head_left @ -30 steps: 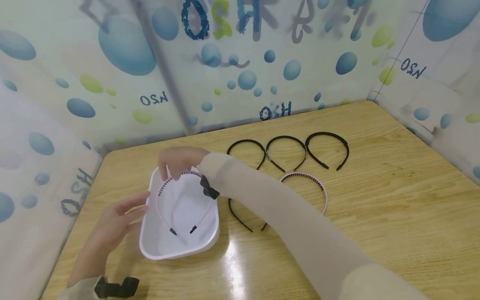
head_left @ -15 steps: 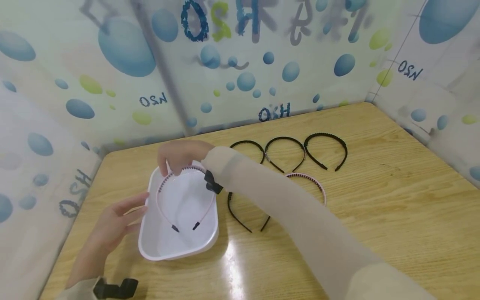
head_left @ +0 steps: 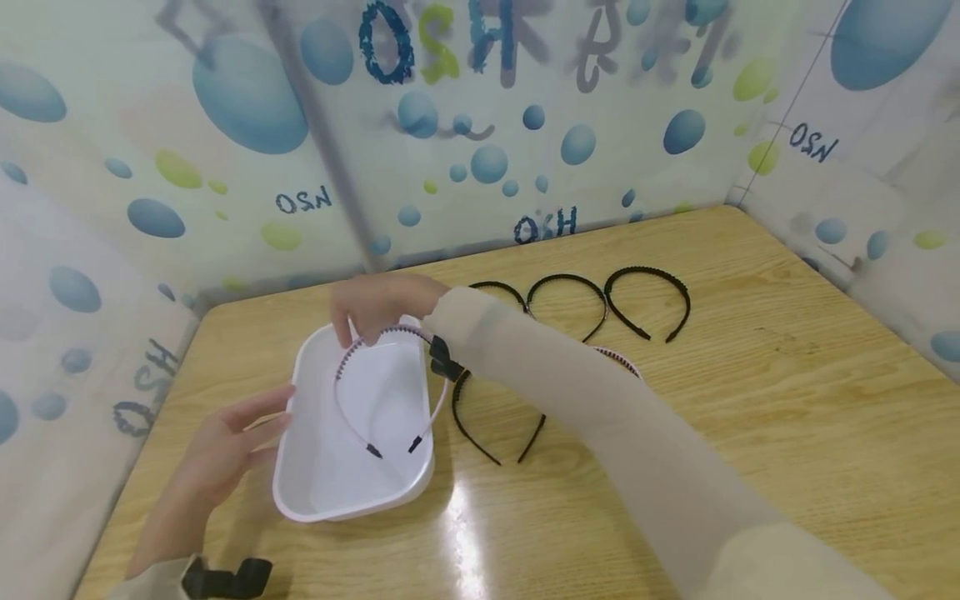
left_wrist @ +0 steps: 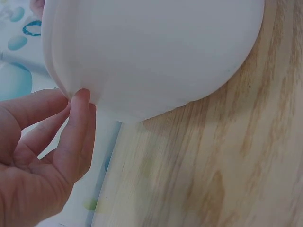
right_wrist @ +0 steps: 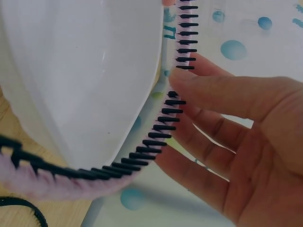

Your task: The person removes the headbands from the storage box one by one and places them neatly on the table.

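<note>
My right hand (head_left: 382, 304) pinches the top of a pink headband (right_wrist: 142, 156) with black inner teeth between thumb and fingers. The headband hangs over the right part of a white plastic tub (head_left: 360, 507), its two black-tipped ends pointing down, one of them past the tub's right rim in the head view. At the tub's left side, my left hand (head_left: 228, 446) holds the rim. The left wrist view shows that hand's thumb and fingertips (left_wrist: 81, 94) pinching the rim from below, the tub's outer wall filling the upper part.
Along the back of the wooden table (head_left: 750, 400) lie black headbands, the rightmost one (head_left: 648, 269) in full sight. Nearer are another black headband (head_left: 467, 429) and a pink one (head_left: 621, 360), both partly hidden by my right sleeve (head_left: 600, 400). A printed wall sheet (head_left: 465, 208) stands behind.
My right hand has moved up and to the right, carrying the pink headband from over the tub's middle toward its right rim. My left hand keeps its place at the tub.
</note>
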Motion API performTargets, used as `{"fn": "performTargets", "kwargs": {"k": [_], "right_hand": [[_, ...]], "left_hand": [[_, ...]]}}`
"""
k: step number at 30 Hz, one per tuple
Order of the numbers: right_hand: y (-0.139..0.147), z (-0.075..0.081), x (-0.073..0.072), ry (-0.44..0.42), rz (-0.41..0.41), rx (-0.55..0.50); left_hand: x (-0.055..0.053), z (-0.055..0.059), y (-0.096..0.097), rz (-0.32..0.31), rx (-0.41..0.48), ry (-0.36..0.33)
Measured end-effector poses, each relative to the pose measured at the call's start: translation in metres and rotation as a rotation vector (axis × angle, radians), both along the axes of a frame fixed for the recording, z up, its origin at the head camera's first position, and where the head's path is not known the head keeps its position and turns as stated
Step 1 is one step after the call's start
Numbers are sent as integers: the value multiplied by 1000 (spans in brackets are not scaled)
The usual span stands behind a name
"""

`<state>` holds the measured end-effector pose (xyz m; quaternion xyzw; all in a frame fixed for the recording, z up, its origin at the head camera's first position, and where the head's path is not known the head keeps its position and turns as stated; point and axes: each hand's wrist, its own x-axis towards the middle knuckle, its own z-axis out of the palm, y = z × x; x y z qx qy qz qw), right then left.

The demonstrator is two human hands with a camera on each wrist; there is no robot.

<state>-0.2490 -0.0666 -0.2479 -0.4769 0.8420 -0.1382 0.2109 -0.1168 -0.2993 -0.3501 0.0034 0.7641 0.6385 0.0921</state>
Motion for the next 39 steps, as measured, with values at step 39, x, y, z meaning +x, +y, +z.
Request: {"fn": "performTargets", "kwargs": {"k": [39], "right_hand": [[84, -11, -20, -26, 43, -70]], "left_hand": [[3, 0, -1, 0, -6, 1]]}}
